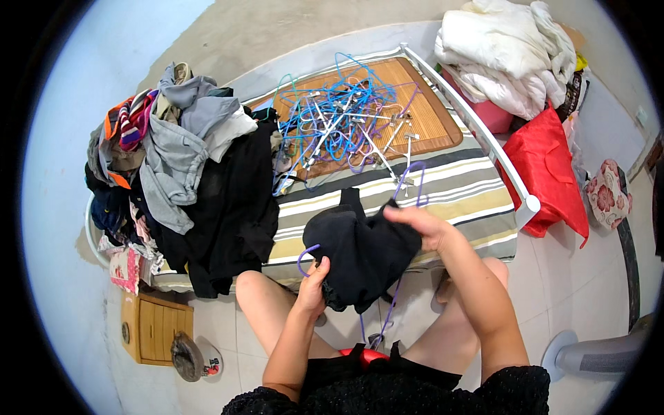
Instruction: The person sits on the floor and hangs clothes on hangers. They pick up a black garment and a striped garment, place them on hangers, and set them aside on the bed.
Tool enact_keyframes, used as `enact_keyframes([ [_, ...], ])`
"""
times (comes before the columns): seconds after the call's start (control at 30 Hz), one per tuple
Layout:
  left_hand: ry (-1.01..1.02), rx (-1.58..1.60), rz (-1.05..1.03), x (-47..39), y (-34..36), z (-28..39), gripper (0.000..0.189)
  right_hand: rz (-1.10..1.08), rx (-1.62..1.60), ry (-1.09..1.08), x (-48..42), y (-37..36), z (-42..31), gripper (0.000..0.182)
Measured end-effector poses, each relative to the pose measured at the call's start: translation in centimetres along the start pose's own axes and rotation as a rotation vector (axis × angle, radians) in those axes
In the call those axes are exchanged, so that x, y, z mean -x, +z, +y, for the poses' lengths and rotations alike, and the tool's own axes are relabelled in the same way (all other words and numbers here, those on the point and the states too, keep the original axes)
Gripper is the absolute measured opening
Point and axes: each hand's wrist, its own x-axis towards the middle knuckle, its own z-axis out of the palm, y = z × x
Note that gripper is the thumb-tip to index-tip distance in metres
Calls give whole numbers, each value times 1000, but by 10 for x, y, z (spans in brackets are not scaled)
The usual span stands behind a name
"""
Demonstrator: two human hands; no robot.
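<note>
A black cloth garment [358, 254] is held up between both hands, above my knees and the bed's near edge. My left hand [314, 285] grips its lower left side, thumb on top, beside the curved end of a purple hanger [307, 253]. My right hand [423, 225] pinches its upper right side. Purple hanger wire shows above the garment near my right hand and also below it; the part behind the cloth is hidden. Farther back, a tangled heap of blue, purple and white hangers [342, 119] lies on a brown woven mat [436, 119].
A tall clothes pile [176, 150] covers the bed's left side. A white metal rail [472, 119] bounds the striped bed on the right. Beyond it are white bedding [498, 41] and a red bag [544, 166]. A wooden cabinet [155, 329] and a bin [210, 360] stand at lower left.
</note>
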Motion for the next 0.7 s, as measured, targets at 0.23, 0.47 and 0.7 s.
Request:
enact_keyframes([
  [0.23,-132,11,79,14,7,-10,69,195,-423,-366,-4,-62,-29,38],
  [0.47,-67,470,-16,15,-7,-4,59,405,-459,-566,5,-67,-38,42],
  [0.7,-111,654,-24,18,1,-4,47,220,-476,-435,16,-47,-29,40],
])
